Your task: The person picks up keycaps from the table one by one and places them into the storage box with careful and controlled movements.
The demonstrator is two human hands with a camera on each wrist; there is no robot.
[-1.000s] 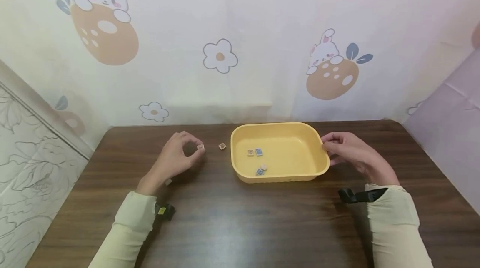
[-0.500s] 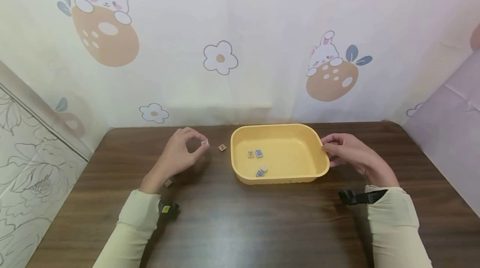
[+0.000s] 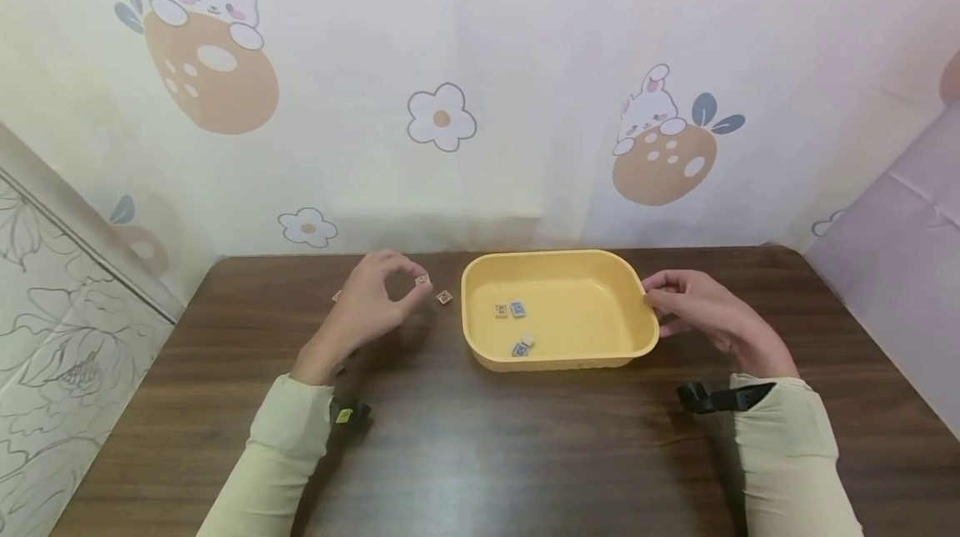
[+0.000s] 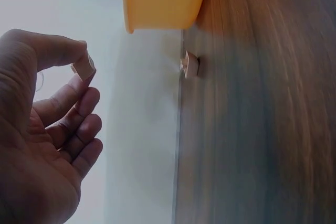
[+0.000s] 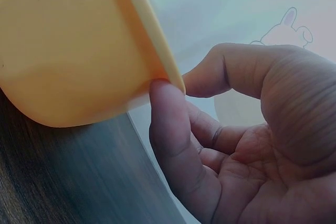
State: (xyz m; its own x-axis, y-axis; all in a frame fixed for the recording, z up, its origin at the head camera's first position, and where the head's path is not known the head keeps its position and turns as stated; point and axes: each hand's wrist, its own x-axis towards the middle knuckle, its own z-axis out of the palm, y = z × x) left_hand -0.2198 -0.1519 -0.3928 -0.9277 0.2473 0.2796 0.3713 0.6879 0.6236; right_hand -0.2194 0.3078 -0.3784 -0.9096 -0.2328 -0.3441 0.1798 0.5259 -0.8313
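Above the worktop (image 3: 480,454): square tile (image 3: 422,279), pinched in the left hand (image 3: 365,308), had moved nearer the yellow tub (image 3: 588,316).
Right hand (image 3: 708,309) pinched the tub's rim; transfer apparently remained unfinished.

Before the wall (image 3: 555,128), the basin (image 3: 592,316) is standing on the tabletop (image 3: 480,454), a rear pair (image 3: 501,311) and front pair (image 3: 520,349) of small pieces lying in its left half. The right fingers (image 5: 170,124) are gripping its right end. A loose piece (image 3: 444,297) is lying just left of it, the left fingers (image 4: 56,102) holding another piece (image 3: 422,280) farther left.
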